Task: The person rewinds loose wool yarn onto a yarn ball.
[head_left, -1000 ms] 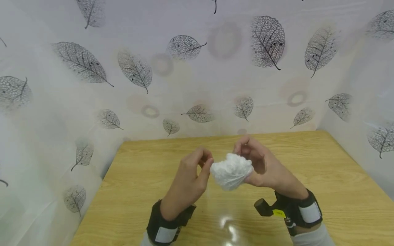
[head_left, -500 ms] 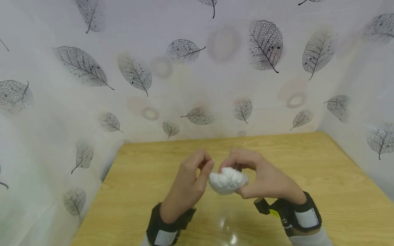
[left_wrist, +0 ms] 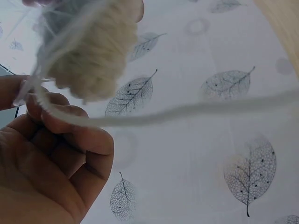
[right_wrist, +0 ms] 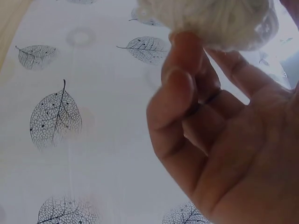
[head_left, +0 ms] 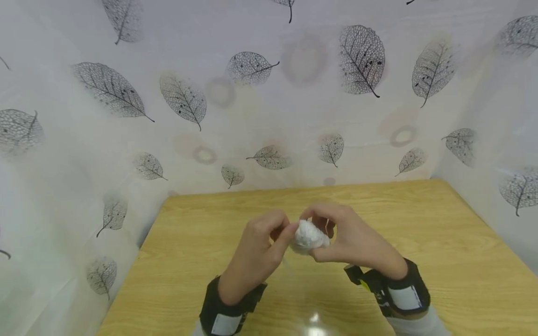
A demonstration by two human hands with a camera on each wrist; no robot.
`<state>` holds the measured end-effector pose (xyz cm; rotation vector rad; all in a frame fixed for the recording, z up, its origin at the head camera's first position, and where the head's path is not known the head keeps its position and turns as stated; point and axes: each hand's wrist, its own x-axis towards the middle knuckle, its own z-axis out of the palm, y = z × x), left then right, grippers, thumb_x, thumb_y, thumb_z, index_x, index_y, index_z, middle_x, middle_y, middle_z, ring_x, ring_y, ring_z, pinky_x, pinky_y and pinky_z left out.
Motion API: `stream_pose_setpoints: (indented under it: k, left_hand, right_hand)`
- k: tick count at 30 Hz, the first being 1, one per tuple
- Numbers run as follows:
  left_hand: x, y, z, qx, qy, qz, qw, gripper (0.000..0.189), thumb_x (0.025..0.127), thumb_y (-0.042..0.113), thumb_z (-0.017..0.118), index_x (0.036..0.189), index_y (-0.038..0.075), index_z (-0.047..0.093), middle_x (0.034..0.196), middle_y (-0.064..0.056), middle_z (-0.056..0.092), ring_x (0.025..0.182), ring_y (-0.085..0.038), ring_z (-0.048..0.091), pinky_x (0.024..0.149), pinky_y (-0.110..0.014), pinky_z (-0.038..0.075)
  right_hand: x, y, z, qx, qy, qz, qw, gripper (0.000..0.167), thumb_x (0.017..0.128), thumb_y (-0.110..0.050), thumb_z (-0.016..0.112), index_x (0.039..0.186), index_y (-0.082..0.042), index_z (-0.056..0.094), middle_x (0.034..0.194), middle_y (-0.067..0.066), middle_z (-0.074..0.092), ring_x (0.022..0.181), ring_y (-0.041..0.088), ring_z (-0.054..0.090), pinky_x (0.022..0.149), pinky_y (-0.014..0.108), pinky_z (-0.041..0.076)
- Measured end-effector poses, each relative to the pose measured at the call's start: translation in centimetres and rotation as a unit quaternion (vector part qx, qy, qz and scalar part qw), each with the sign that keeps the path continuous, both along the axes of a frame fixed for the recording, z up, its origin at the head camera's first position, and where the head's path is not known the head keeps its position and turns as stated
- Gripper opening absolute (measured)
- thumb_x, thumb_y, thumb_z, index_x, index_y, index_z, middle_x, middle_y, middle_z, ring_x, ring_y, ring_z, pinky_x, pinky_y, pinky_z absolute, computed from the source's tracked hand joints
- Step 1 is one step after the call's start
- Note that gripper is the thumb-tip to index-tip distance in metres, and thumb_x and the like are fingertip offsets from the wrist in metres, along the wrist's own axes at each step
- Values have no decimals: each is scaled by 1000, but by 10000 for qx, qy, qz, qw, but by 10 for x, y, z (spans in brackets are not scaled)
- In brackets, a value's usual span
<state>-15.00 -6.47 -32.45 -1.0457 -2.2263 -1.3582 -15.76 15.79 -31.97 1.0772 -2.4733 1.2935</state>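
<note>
A small ball of white yarn [head_left: 310,237] is held up between both hands over the table. My right hand [head_left: 355,235] grips it from the right, thumb below and fingers curled over the top; in the right wrist view the yarn ball [right_wrist: 219,21] rests at the fingertips. My left hand [head_left: 262,242] pinches at the ball's left side with thumb and forefinger. In the left wrist view, clear plastic-looking film [left_wrist: 28,88] shows at that pinch, and a loose yarn strand [left_wrist: 187,112] crosses the left fingers and runs off to the right.
The wooden table [head_left: 189,261] spreads beneath both hands. A pale cloth with dark leaf prints [head_left: 269,107] hangs along its back and sides. Each wrist wears a black strap, the left strap [head_left: 222,298] and the right strap [head_left: 403,289], each carrying a small camera.
My right hand has come left and a little down with the yarn ball, turning it and bringing its fingers nearer my left hand. The left hand has stayed almost in place.
</note>
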Motion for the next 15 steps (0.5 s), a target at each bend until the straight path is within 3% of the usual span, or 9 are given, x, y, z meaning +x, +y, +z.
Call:
stream_pose_setpoints:
  k: [5, 8, 12, 15]
  left_hand:
    - [1, 1, 1, 89, 26, -211, 9997, 24, 99, 3, 66, 78, 11, 56, 71, 5, 52, 64, -6, 48, 55, -25, 47]
    - [2, 2, 2, 158, -48, -388, 9991, 20, 99, 1, 64, 82, 10, 57, 74, 4, 53, 66, -6, 50, 57, -25, 49]
    - [3, 2, 2, 131, -110, -592, 9981, 13, 99, -2, 61, 91, 8, 61, 82, 2, 58, 71, -5, 53, 61, -24, 52]
    - [3, 3, 3, 107, -87, -674, 9976, 11, 100, -3, 61, 95, 7, 62, 86, 0, 62, 73, -5, 55, 63, -24, 53]
  right_hand:
    - [-3, -1, 0, -254, 238, -693, 9970, 45, 69, -1, 86, 108, -14, 67, 84, -9, 65, 69, 8, 59, 56, 26, 52]
    - [-3, -1, 0, -730, 132, -1012, 9921, 47, 72, 4, 85, 113, -9, 65, 92, -2, 69, 78, 10, 66, 67, 26, 58]
    - [-3, -1, 2, -1513, -280, -918, 9838, 51, 76, 13, 80, 119, -5, 59, 112, 6, 66, 99, 17, 70, 83, 28, 59]
    - [-3, -1, 3, -2008, -617, -583, 9759, 50, 80, 17, 74, 122, -1, 54, 119, 9, 63, 101, 20, 70, 83, 29, 59]
